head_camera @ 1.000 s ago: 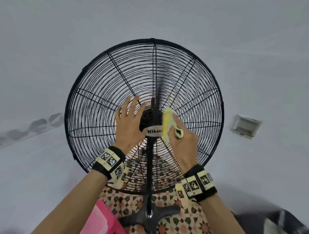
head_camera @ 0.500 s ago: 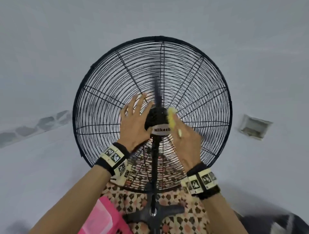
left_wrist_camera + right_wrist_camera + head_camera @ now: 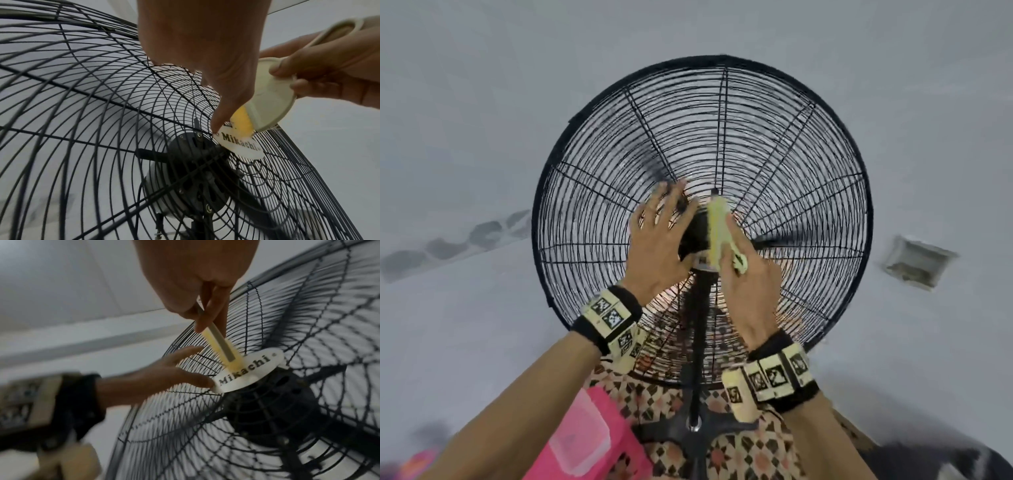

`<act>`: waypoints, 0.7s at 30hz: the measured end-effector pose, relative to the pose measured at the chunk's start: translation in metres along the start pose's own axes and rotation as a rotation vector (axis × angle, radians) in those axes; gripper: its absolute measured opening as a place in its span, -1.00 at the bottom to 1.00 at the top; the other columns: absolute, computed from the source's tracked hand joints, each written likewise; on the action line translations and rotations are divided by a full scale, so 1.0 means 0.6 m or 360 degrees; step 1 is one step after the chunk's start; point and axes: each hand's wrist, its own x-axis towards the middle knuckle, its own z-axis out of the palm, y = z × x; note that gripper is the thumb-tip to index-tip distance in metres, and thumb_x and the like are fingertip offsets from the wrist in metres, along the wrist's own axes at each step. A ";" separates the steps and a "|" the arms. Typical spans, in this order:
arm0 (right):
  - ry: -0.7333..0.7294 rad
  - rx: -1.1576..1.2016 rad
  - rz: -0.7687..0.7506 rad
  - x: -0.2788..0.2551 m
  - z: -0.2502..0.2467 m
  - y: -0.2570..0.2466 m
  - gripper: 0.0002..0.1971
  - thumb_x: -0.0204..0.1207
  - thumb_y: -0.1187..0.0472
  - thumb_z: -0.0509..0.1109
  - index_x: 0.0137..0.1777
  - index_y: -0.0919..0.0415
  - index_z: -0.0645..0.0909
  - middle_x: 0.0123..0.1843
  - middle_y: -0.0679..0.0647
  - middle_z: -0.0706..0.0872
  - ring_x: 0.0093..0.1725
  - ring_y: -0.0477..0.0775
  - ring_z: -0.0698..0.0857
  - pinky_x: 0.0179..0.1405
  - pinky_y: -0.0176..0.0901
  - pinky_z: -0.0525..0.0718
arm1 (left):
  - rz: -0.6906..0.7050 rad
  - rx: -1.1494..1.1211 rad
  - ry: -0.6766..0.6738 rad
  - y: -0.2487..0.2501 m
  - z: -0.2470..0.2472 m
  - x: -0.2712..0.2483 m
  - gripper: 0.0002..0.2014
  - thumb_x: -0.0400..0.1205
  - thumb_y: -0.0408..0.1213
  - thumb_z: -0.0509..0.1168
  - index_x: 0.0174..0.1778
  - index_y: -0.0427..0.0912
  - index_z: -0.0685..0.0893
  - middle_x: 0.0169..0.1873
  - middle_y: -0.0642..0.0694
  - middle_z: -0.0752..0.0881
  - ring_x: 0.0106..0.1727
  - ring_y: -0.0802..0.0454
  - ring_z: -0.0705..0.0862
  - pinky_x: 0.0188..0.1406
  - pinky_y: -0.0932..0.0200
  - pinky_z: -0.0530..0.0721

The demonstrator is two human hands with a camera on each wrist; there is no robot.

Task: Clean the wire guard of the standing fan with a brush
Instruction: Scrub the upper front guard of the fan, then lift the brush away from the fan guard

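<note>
Stood upright on a black pole (image 3: 700, 342) over a patterned brown-and-cream mat (image 3: 654, 401), with the large round black wire guard (image 3: 592, 192) facing up toward the head camera. Carried at its centre an oval white badge (image 3: 240, 145) printed "Mikachi", fixed over the dark motor housing (image 3: 191, 183). Lay flat against the wires just left of that badge: the left hand (image 3: 659, 246), fingers straight and spread, thumb tip touching the badge's edge, gripping nothing. Was held in the right hand (image 3: 751, 291) a cream plastic brush with yellow bristles (image 3: 267, 104), thumb and fingers curled and pinched round its flat back and looped handle. Pressed with the bristle edge onto the badge and the innermost rings of the guard, tilted, beside the left thumb. Showed black wristbands with cream marker blocks on both wrists. Sat at the lower left near the fan's base a bright pink plastic crate (image 3: 585, 442) with a clear plastic lidded box (image 3: 578, 442) on or in it; contents of that box too blurred to tell. Set into the pale floor at the right, a small square drain recess (image 3: 917, 262).
</note>
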 end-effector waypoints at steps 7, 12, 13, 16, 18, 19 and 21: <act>0.0151 0.0190 0.0038 -0.068 0.012 -0.054 -0.56 0.81 0.12 0.26 0.67 0.09 0.47 0.32 0.05 0.71 0.09 -0.10 0.76 -0.01 -0.42 0.73 | -0.0086 -0.0882 0.0014 0.032 -0.031 -0.101 -0.37 0.72 0.01 0.32 0.73 -0.04 0.41 0.75 0.00 0.30 0.77 -0.05 0.25 0.73 -0.20 0.31; 0.0030 0.0453 0.0280 -0.153 0.069 -0.105 -0.58 0.74 0.08 0.36 0.55 -0.18 0.44 0.30 -0.16 0.68 0.30 -0.26 0.67 0.18 -0.20 0.73 | -0.0796 -0.1885 -0.0075 0.028 -0.045 -0.253 -0.52 0.85 -0.19 0.25 0.72 0.06 0.41 0.64 0.19 0.50 0.53 0.08 0.63 0.44 -0.12 0.70; -0.0044 0.0481 0.0339 -0.170 0.084 -0.115 -0.59 0.74 -0.01 0.35 0.54 -0.27 0.42 0.26 -0.14 0.72 0.27 -0.27 0.68 0.15 -0.30 0.70 | -0.0936 -0.1993 -0.0029 0.013 -0.047 -0.278 -0.54 0.84 -0.24 0.26 0.69 0.01 0.47 0.59 0.12 0.58 0.50 0.03 0.67 0.41 -0.18 0.72; -0.0222 0.0457 0.0388 -0.217 0.139 -0.143 -0.58 0.71 -0.08 0.33 0.53 -0.03 0.58 0.26 -0.03 0.80 0.25 -0.29 0.71 0.16 -0.54 0.60 | -0.1293 -0.2000 0.0219 -0.058 -0.052 -0.344 -0.65 0.78 -0.32 0.34 0.50 -0.08 0.68 0.30 -0.04 0.80 0.25 -0.17 0.80 0.25 -0.17 0.79; -0.0301 0.0434 0.0420 -0.243 0.184 -0.161 -0.55 0.69 -0.03 0.38 0.51 0.13 0.64 0.28 -0.01 0.82 0.24 -0.29 0.73 0.18 -0.56 0.58 | -0.1445 -0.1955 0.0330 -0.114 -0.048 -0.388 -0.69 0.75 -0.40 0.38 0.40 -0.12 0.74 0.13 -0.11 0.86 0.02 -0.14 0.83 0.06 0.05 0.81; -0.0366 0.0437 0.0477 -0.257 0.208 -0.170 -0.56 0.69 0.00 0.42 0.51 0.13 0.65 0.28 -0.03 0.82 0.23 -0.31 0.72 0.18 -0.52 0.62 | -0.1485 -0.1900 0.0339 -0.141 -0.046 -0.409 -0.70 0.74 -0.43 0.39 0.38 -0.14 0.75 0.10 -0.15 0.86 -0.04 -0.09 0.82 0.00 0.13 0.79; -0.0539 0.0478 0.0634 -0.292 0.258 -0.188 -0.59 0.66 0.05 0.49 0.48 0.09 0.67 0.21 -0.06 0.83 0.19 -0.31 0.72 0.15 -0.37 0.71 | -0.1538 -0.1806 0.0309 -0.194 -0.042 -0.457 -0.71 0.74 -0.44 0.39 0.37 -0.15 0.76 0.08 -0.22 0.84 -0.09 -0.02 0.80 -0.07 0.20 0.77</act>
